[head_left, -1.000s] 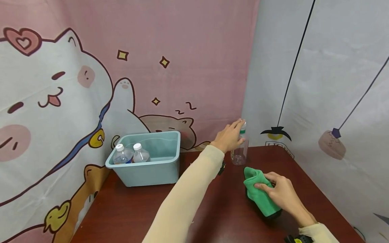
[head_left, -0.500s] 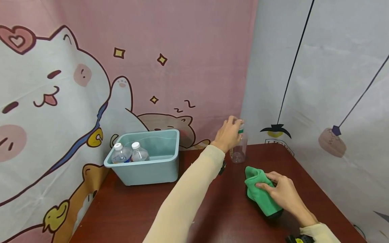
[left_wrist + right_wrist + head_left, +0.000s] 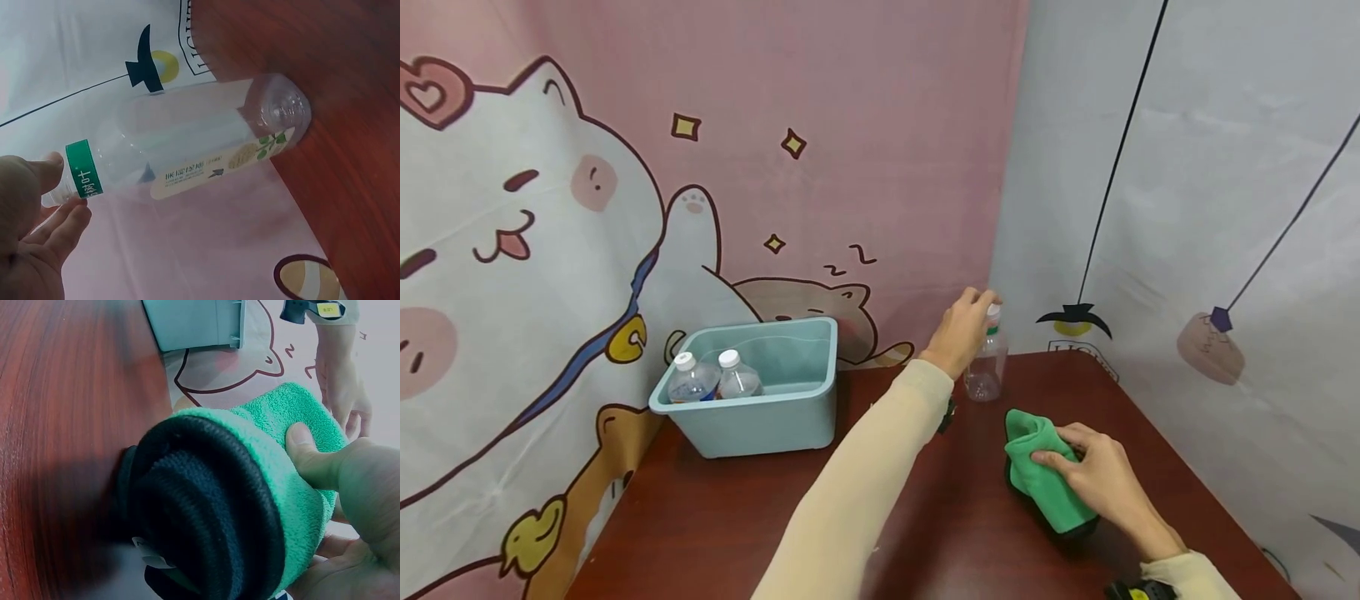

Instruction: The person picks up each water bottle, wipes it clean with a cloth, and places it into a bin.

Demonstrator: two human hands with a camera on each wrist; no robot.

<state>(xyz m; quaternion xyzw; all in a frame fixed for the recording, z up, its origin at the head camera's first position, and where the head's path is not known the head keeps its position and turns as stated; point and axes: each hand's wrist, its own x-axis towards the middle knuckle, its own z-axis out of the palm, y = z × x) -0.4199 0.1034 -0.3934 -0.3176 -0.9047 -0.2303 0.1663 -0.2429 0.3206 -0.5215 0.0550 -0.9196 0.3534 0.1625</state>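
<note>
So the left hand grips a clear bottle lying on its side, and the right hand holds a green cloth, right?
Not quite: the clear bottle isn't on its side; the head view shows it standing upright on the table. The left hand does grip it, and the right hand holds the green cloth.

A clear plastic bottle (image 3: 987,365), its neck ringed by a green band (image 3: 84,167), its cream label (image 3: 219,164) printed with leaves, stands upright near the worktop's (image 3: 962,508) far edge, toward the right corner. A fuzzy green cloth (image 3: 1048,479), black-edged and dark inside, slants, loosely rolled, nearer the right edge.
</note>
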